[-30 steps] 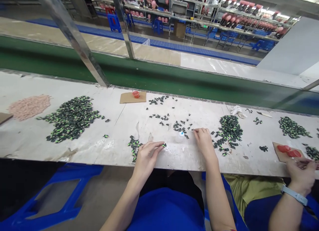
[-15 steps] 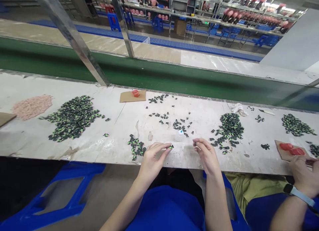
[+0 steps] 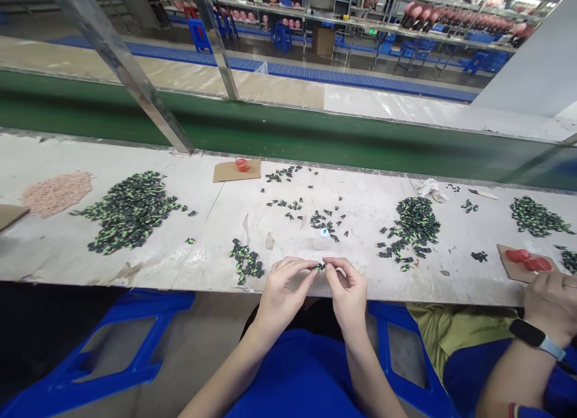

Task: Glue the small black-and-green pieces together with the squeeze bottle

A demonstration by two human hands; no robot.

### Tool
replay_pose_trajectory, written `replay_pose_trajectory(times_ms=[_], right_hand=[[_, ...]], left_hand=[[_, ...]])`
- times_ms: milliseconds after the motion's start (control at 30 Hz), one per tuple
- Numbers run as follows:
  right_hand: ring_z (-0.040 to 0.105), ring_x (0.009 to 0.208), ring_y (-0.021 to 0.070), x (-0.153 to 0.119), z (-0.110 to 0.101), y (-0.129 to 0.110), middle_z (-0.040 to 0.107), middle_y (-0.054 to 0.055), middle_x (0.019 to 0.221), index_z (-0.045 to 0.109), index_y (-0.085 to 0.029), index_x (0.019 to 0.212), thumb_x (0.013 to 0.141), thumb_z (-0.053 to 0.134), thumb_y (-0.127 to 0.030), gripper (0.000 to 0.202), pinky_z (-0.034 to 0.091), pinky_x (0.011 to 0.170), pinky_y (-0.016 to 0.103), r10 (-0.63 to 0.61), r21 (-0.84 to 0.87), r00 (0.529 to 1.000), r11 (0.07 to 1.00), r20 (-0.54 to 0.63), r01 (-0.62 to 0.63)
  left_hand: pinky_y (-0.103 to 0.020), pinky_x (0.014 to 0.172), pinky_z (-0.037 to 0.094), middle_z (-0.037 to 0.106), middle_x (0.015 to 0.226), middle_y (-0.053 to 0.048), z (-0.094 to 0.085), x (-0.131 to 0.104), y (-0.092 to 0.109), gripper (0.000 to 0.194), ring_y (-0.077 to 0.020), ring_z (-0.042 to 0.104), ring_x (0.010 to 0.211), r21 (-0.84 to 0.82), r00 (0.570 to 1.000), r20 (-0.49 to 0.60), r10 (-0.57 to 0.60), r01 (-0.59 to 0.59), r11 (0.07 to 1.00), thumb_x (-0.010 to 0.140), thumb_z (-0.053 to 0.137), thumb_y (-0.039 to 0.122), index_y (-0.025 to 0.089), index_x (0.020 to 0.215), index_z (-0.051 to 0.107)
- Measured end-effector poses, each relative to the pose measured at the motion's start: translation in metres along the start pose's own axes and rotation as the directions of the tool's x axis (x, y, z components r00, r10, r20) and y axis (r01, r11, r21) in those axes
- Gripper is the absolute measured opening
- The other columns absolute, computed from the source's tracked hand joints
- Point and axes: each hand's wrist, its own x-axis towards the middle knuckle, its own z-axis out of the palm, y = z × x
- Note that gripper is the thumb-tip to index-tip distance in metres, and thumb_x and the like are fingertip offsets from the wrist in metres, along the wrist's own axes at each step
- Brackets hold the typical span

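Observation:
My left hand (image 3: 285,289) pinches a small black-and-green part (image 3: 318,266) between thumb and fingertips, just above the table's front edge. Meeting it from the other side is my right hand (image 3: 348,290), its thumb and index finger closed at the part's right end. The small black piece in those right fingertips is mostly hidden. Beyond my hands stands a small whitish bottle (image 3: 323,239) with a blue tip. Loose black pieces (image 3: 322,220) lie scattered behind it. A little heap of black-and-green parts (image 3: 246,262) rests left of my left hand.
Larger heaps of black-and-green parts lie at left (image 3: 130,214) and right (image 3: 417,223). A pink pile (image 3: 58,194) is at far left. A red cup (image 3: 242,164) sits on cardboard. At right, a co-worker's hand (image 3: 547,304) is near red cups (image 3: 536,264). A metal post (image 3: 130,75) rises behind.
My right hand has moved left with its small black piece and now meets the part in my left hand. My left hand shifted slightly right. The co-worker's hand has moved a little.

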Motion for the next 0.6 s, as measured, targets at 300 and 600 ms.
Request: replay_pose_trajectory(times_ms=[300, 600], right_hand=[[0.065, 0.081, 0.0186, -0.012, 0.014, 0.008, 0.068, 0.007, 0.086, 0.068, -0.018, 0.081, 0.082, 0.058, -0.03, 0.015, 0.055, 0.067, 0.029, -0.04, -0.024, 0.985, 0.999, -0.165, 0.036], [0.062, 0.084, 0.0201, -0.024, 0.022, 0.011, 0.062, 0.006, 0.084, 0.066, -0.02, 0.085, 0.087, 0.055, -0.027, 0.013, 0.053, 0.068, 0.033, -0.24, -0.115, 0.939, 0.969, -0.248, 0.218]], left_hand=[[-0.03, 0.076, 0.056, 0.073, 0.086, -0.006, 0.003, -0.002, 0.008, 0.013, -0.0197, 0.069, 0.083, -0.183, 0.992, 0.015, -0.122, 0.123, 0.975, 0.079, 0.065, 0.027, 0.021, 0.086, 0.074], [-0.028, 0.077, 0.055, 0.072, 0.085, -0.005, 0.007, -0.006, 0.013, 0.012, -0.0184, 0.068, 0.084, -0.222, 0.99, -0.034, -0.139, 0.128, 0.966, 0.081, 0.063, 0.025, 0.019, 0.086, 0.072]])
